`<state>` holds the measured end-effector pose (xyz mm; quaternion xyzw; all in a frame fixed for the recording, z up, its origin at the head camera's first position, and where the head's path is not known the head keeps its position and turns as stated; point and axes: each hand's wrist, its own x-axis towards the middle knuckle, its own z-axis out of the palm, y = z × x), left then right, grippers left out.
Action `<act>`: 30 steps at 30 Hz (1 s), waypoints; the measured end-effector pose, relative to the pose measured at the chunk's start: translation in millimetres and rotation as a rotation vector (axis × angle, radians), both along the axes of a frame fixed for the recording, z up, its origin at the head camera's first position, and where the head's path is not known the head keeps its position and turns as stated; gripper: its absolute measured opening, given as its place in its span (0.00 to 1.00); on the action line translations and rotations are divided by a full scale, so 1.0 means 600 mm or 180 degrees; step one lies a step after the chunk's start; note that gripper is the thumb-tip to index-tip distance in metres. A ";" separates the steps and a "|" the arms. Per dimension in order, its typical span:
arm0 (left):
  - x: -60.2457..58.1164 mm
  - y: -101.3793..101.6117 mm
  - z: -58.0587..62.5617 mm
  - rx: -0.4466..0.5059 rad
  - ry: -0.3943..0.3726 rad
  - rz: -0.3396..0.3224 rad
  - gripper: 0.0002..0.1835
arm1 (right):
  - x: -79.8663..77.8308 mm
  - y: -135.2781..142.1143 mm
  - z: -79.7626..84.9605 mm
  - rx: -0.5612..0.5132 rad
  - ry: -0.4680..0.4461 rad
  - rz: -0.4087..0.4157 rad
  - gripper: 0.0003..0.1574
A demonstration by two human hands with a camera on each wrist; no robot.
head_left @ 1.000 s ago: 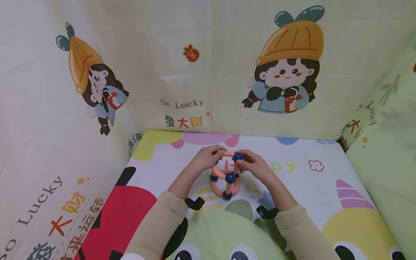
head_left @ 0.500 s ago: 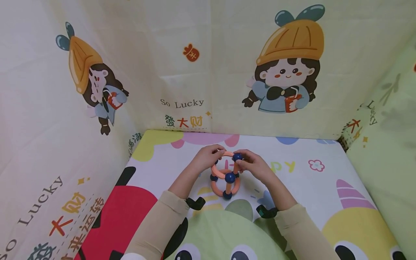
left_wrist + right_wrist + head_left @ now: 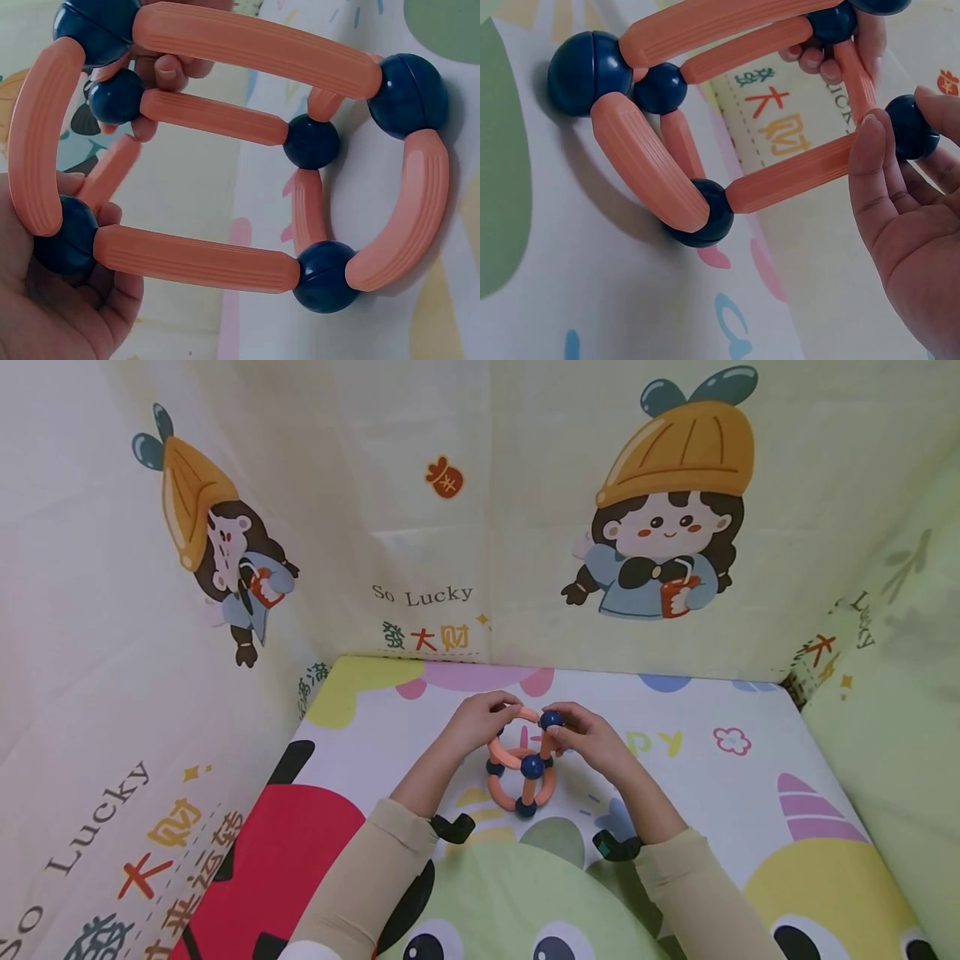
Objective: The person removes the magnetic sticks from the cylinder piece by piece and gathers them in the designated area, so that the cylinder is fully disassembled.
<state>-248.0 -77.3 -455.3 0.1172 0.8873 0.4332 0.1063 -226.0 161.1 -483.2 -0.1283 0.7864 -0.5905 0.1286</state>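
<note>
A frame of salmon magnetic rods and dark blue balls [image 3: 532, 767] stands on the table between both hands. Curved rods [image 3: 649, 161] form its lower ring, and straight rods [image 3: 196, 259] rise to the upper balls. My left hand [image 3: 483, 724] grips the upper left ball [image 3: 64, 236], fingers curled behind it. With its thumb and fingers, my right hand [image 3: 588, 739] pinches the upper right ball [image 3: 913, 127]. A curved rod [image 3: 856, 82] reaches from the left-held ball across the back; its end lies by the right fingertips, seemingly slightly apart from the right ball.
The printed tabletop [image 3: 750, 710] has cartoon shapes on it. Pale printed cloth [image 3: 525, 543] hangs behind and at both sides. Dark wrist cameras [image 3: 452, 829] sit below the beige sleeves [image 3: 360, 877].
The head view has shifted slightly. Both hands keep their grip on the upper balls; a narrow gap now shows between the back rod's end and the right ball.
</note>
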 end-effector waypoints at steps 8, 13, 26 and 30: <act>-0.005 0.006 0.008 -0.0208 -0.0030 0.0019 0.15 | -0.003 -0.001 0.002 -0.0011 -0.0138 -0.0020 0.26; -0.007 0.005 0.005 -0.0261 -0.0042 -0.0023 0.18 | -0.005 -0.003 0.001 -0.0053 -0.0174 -0.0006 0.24; 0.012 -0.035 -0.059 0.0681 -0.0248 0.0332 0.26 | 0.001 -0.007 -0.005 -0.0139 -0.0127 -0.0042 0.30; 0.029 -0.054 -0.106 0.0826 -0.0311 0.0246 0.24 | 0.002 -0.011 -0.005 -0.0131 -0.0096 -0.0031 0.27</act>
